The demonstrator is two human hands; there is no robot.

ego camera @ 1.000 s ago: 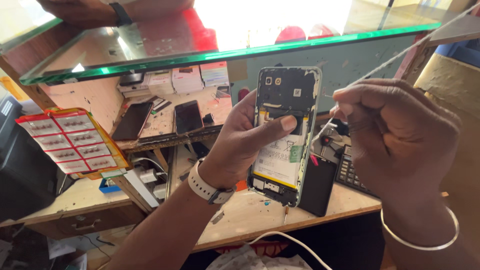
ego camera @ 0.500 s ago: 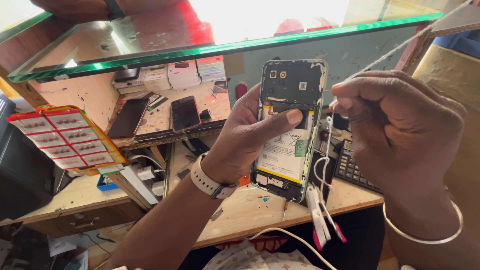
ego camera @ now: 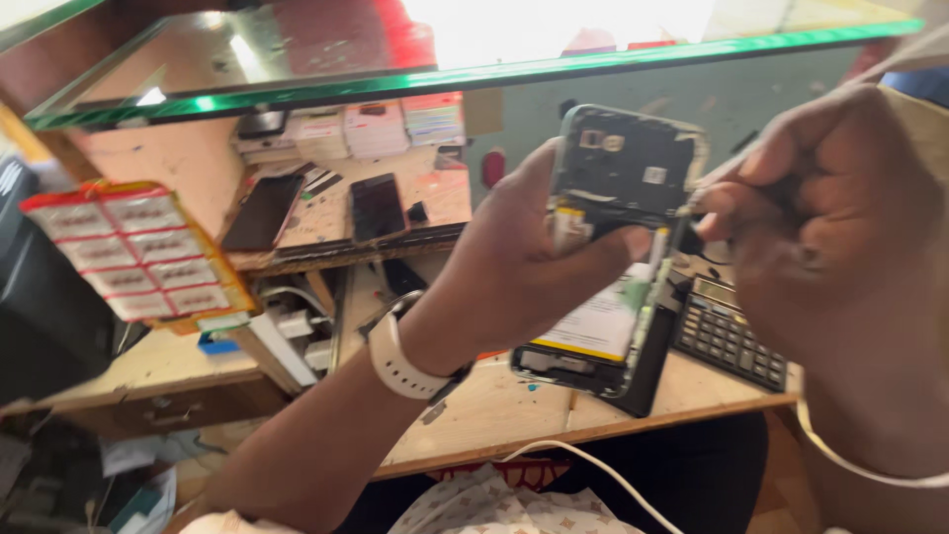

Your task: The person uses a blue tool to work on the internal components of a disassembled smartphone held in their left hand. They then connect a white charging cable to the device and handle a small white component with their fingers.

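Hands have closed in on the view since half a second ago, filling more of it and blurred by motion. Left hand (ego camera: pixel 524 267) keeps its grip around an opened phone (ego camera: pixel 618 247), back cover off, thumb pressed across the exposed middle; the phone stands nearly upright above the wooden counter (ego camera: pixel 494 405), at about 1 o'clock from the wrist's white watch (ego camera: pixel 395 351). Right hand (ego camera: pixel 830 227) is clenched at the phone's 3 o'clock edge; whether it pinches anything there cannot be told. The white and red cable ends that dangled below it earlier are gone from sight. A calculator (ego camera: pixel 732 331) lies at 5 o'clock.
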